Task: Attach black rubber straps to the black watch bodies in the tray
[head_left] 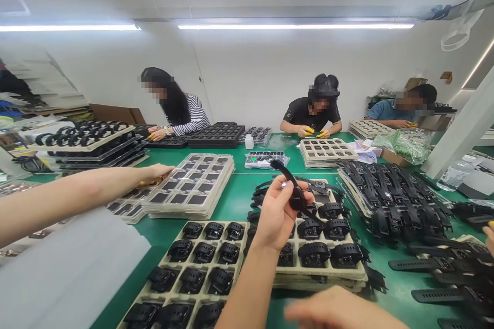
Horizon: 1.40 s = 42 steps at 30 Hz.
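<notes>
Left hand (275, 213) has the black watch (298, 198) up off the bench (227, 205), over the compartment tray (322, 271) in front. Grip is narrow: thumb and fingers pinch around the case, strap standing up and free, probably so the case can be turned and looked at without the band in the way. Right hand (322, 308) is low in front of that tray, motion-blurred; can't tell how wide its grip is or whether it holds anything. Watches in the near-left tray (245, 229) sit one per pocket, bands curled, which likely stops cases rubbing and keeps the count easy. Stack on the right (386, 185) has straps lying across each other, so probably more prone to snagging. Both compartment trays sit close to the person, likely to keep reach short.
</notes>
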{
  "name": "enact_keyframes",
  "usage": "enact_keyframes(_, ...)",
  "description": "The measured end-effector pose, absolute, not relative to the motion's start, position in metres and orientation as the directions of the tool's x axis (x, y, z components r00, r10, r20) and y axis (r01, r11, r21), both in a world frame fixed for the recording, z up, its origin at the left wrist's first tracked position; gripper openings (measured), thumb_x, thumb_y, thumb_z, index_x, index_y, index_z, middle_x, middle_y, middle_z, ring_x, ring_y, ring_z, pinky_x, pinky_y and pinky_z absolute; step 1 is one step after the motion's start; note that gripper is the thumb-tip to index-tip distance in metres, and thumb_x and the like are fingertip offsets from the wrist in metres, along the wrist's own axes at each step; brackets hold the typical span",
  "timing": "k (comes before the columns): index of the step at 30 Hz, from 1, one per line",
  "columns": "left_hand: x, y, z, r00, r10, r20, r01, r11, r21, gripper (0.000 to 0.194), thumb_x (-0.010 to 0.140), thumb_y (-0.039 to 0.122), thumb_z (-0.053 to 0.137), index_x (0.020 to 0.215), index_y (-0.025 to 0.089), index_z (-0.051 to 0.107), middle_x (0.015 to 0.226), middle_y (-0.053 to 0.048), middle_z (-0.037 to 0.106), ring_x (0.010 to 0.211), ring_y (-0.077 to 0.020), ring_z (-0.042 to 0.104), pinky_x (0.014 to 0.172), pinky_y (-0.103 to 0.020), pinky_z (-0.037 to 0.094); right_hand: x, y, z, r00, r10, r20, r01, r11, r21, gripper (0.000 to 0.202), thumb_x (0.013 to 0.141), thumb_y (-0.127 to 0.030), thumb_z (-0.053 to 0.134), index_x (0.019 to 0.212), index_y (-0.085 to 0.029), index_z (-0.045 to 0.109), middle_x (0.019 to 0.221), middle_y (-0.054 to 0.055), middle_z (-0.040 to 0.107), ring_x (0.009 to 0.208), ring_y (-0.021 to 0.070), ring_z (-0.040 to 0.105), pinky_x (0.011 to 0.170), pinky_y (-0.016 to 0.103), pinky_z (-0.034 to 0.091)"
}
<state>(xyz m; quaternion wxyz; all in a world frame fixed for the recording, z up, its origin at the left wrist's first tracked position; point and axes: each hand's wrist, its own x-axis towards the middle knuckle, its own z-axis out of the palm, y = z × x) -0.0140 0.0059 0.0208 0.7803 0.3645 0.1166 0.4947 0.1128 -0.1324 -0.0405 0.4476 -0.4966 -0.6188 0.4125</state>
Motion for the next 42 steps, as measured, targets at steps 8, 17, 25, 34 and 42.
enact_keyframes(8,-0.005,-0.006,0.017,0.636,0.741,0.216,-0.560,0.251,0.790,0.029,0.091,0.045,0.072,0.088,0.017,0.062,0.060,0.005,0.058,0.056,-0.0098,0.058,0.067,-0.025,0.050,0.119,-0.086,-0.024,0.454,0.884,0.108,-0.366,0.295,-0.883,0.039,0.084,-0.061,0.073,0.100,-0.025,0.074,0.091,0.005,0.066,0.059,0.0134,0.047,0.045,0.024,0.039)
enact_keyframes(17,-0.019,0.001,0.019,0.663,0.709,0.239,-0.251,-0.090,0.964,0.026,0.086,0.035,0.073,0.103,0.016,0.069,0.066,-0.001,0.066,0.063,-0.0142,0.060,0.066,-0.027,0.046,0.139,-0.058,-0.002,0.456,0.867,0.200,-0.136,0.290,-0.948,0.060,0.084,-0.078,0.059,0.062,-0.022,0.054,0.059,-0.001,0.051,0.053,0.0145,0.042,0.046,0.027,0.031)
enact_keyframes(25,-0.014,0.005,0.012,0.524,0.761,0.382,-0.076,-0.405,0.911,0.031,0.091,0.030,0.066,0.120,0.021,0.068,0.086,-0.004,0.070,0.082,-0.0181,0.068,0.077,-0.029,0.055,0.146,-0.053,0.001,0.344,0.876,0.338,0.180,0.291,-0.939,0.054,0.093,-0.066,0.057,0.061,-0.022,0.055,0.059,-0.001,0.051,0.059,0.0164,0.047,0.055,0.030,0.037)
enact_keyframes(34,-0.001,-0.003,0.008,0.475,0.645,0.599,0.096,-0.715,0.693,0.021,0.090,0.026,0.071,0.110,0.023,0.076,0.105,-0.006,0.081,0.093,-0.0236,0.076,0.087,-0.034,0.060,0.151,-0.054,0.002,0.319,0.900,0.296,0.079,0.286,-0.955,0.055,0.089,-0.069,0.061,0.061,-0.022,0.057,0.059,-0.001,0.053,0.058,0.0157,0.048,0.053,0.028,0.039)
enact_keyframes(42,-0.006,0.005,0.006,0.501,0.623,0.601,0.152,-0.747,0.647,0.018,0.089,0.027,0.072,0.106,0.022,0.076,0.102,-0.006,0.081,0.089,-0.0230,0.076,0.083,-0.034,0.060,0.151,-0.047,-0.004,0.453,0.870,0.194,-0.134,0.281,-0.950,0.055,0.081,-0.070,0.070,0.060,-0.021,0.054,0.056,-0.002,0.049,0.054,0.0137,0.043,0.047,0.025,0.035)
